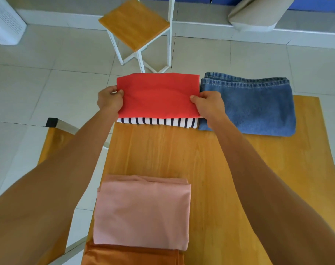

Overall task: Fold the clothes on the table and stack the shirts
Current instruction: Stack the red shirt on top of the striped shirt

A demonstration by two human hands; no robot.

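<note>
top shirt [158,94] on lower shirt [157,122] | jeans [249,106] just right | third folded garment [143,213] nearer — table [230,178] beneath all

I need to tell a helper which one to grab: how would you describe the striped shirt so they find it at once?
On the wooden table, look at the far edge, left of the folded jeans. The striped shirt lies under the red one; only its dark-and-white striped edge shows.

A plain tiled room, likely a home or studio: beyond the hands' grip stands a wooden stool [134,23] on a pale tile floor [48,54], with a white appliance [5,20] far left.
</note>
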